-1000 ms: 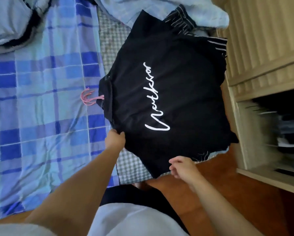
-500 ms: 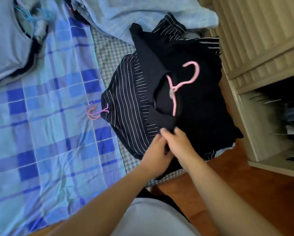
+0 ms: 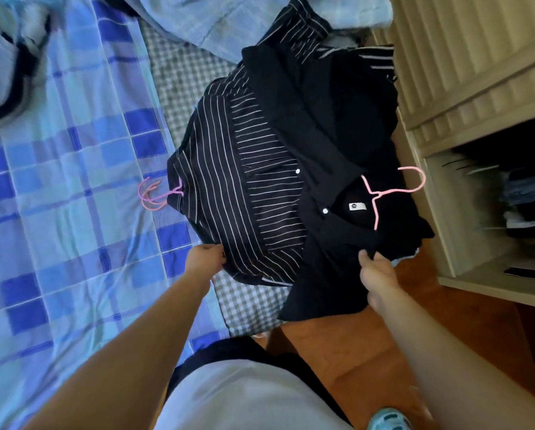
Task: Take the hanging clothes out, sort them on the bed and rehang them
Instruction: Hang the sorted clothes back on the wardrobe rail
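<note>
A bed with a blue checked cotton sheet [image 3: 58, 212] is filling the left of the view, and a grey-and-white gingham cloth [image 3: 247, 302] is lying along its edge beneath the clothes. A pale wooden wardrobe with ribbed doors [image 3: 477, 72] is standing at the right, its open shelf holding blurred folded items that are hard to make out. A reddish wooden floor [image 3: 353, 352] is showing between bed and wardrobe. A light blue garment [image 3: 229, 17] is lying at the top, cut off by the frame.

The pile of dark clothes is sitting on the bed's edge. A black shirt with thin white stripes [image 3: 235, 187] is lying there, with pink wire hanger hooks [image 3: 150, 195] poking out at its left. A plain black buttoned shirt [image 3: 328, 237] on a pink wire hanger [image 3: 393, 189] is overlapping it and hanging over the edge.

The left hand [image 3: 205, 259] is pinching the striped shirt's hem. The right hand [image 3: 376, 274] is gripping the black shirt's shoulder, fingers hidden under the fabric.
</note>
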Tool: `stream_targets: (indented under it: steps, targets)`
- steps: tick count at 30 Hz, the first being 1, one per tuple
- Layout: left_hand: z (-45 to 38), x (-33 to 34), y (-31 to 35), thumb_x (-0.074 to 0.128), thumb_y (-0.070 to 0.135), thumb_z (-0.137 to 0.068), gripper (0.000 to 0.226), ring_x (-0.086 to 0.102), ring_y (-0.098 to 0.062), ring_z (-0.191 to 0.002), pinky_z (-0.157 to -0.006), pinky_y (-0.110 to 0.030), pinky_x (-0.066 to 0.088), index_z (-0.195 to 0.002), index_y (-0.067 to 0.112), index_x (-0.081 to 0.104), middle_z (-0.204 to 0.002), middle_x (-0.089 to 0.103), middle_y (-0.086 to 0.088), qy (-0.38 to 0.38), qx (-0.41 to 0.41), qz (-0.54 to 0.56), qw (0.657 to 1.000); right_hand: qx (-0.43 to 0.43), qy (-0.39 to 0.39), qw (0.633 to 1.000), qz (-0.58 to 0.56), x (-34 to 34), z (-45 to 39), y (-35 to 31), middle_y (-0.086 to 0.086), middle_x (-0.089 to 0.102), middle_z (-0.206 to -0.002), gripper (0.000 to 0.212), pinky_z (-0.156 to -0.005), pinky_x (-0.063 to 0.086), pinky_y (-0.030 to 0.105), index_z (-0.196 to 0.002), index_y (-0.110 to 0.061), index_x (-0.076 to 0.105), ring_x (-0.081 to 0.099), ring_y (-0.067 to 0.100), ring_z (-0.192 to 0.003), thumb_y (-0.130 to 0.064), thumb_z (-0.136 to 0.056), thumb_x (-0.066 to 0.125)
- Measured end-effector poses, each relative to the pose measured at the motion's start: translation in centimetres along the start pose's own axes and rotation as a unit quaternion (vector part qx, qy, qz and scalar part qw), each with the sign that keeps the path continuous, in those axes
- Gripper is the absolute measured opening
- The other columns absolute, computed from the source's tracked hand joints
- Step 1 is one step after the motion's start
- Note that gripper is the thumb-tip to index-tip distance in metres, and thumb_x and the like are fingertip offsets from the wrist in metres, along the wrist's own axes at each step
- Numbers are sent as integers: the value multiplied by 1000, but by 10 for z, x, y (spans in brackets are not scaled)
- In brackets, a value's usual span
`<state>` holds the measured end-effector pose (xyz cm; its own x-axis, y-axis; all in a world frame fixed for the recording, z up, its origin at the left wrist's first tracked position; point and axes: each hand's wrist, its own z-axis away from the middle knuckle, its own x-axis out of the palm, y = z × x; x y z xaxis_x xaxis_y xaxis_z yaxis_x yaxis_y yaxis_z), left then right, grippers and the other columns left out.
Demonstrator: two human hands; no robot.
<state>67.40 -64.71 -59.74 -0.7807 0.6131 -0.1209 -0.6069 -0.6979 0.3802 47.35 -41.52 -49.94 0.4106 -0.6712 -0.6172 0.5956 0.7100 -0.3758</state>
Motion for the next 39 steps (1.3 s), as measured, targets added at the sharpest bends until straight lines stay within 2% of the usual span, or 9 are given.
stream_targets:
  steps: [4, 10, 17, 20, 24, 29, 31, 36, 39]
  targets:
    - [2, 7, 0, 60, 17, -91, 33, 65, -22, -85, -75, -31, 54, -119, 0, 62, -100, 66, -9, -18, -35, 126, 991, 13, -22, 999, -35, 11, 21, 2, 4, 57, -134, 43, -108, 45, 48, -141, -17, 51, 55, 29, -123, -38, -103, 49]
    - [46, 35, 18, 56, 14, -100, 30, 69, -30, -111, -95, -56, 55, -130, 14, 55, -123, 71, -8, -87, 11, 302, 949, 36, -49, 995, -78, 38, 41, 17, 4, 48, -149, 63, -110, 43, 48, -150, -19, 40, 51, 28, -132, -48, -97, 55]
    - [96, 42, 57, 48, -17, -88, 81, 69, -23, -108, -87, -42, 59, -142, 42, 46, -119, 70, -1, -153, 273, 96, 945, -82, -52, 991, -91, 22, 83, -14, -16, 60, -100, 26, -89, 42, 29, -125, -27, 62, 54, 12, -102, -36, -105, 47]
    - [125, 44, 69, 45, -27, -78, 78, 69, -19, -98, -78, -32, 58, -127, 32, 58, -103, 73, 3, -194, 301, 21, 934, -130, -51, 981, -132, -6, 90, -33, -21, 64, -101, 29, -87, 45, 28, -123, -27, 66, 61, 12, -108, -40, -103, 49]
    - [178, 73, 87, 46, -26, -73, 57, 69, -23, -91, -69, -29, 56, -109, 15, 63, -93, 74, 0, -265, 289, 3, 920, -172, -51, 962, -207, -83, 109, -60, -22, 70, -99, 19, -84, 50, 25, -111, -36, 68, 65, 1, -95, -39, -103, 51]
    - [252, 151, 117, 55, -11, -66, 40, 66, -27, -87, -79, -41, 56, -99, 9, 64, -92, 68, -12, -333, 333, 5, 882, -229, -44, 934, -269, -213, 114, -65, -2, 75, -111, 24, -97, 53, 49, -119, -26, 69, 72, 21, -103, -35, -102, 55]
    - [286, 188, 119, 56, -8, -64, 39, 66, -29, -89, -85, -48, 55, -99, 9, 64, -95, 68, -14, -341, 370, -6, 864, -250, -37, 922, -294, -262, 113, -52, 0, 76, -109, 22, -95, 54, 48, -118, -23, 69, 73, 22, -100, -30, -102, 55]
    - [373, 289, 99, 50, -19, -75, 39, 68, -19, -82, -70, -33, 56, -98, 10, 61, -86, 69, -5, -308, 467, -1, 829, -304, 12, 896, -325, -375, 95, -3, 7, 75, -109, 22, -96, 54, 50, -115, -16, 71, 72, 26, -102, -24, -103, 55]
    - [432, 347, 101, 53, -13, -70, 38, 68, -31, -87, -79, -48, 59, -95, 13, 64, -91, 70, -12, -301, 520, -13, 799, -331, 55, 895, -295, -457, 88, 10, 7, 76, -106, 22, -97, 53, 54, -108, -17, 73, 72, 27, -102, -27, -103, 54]
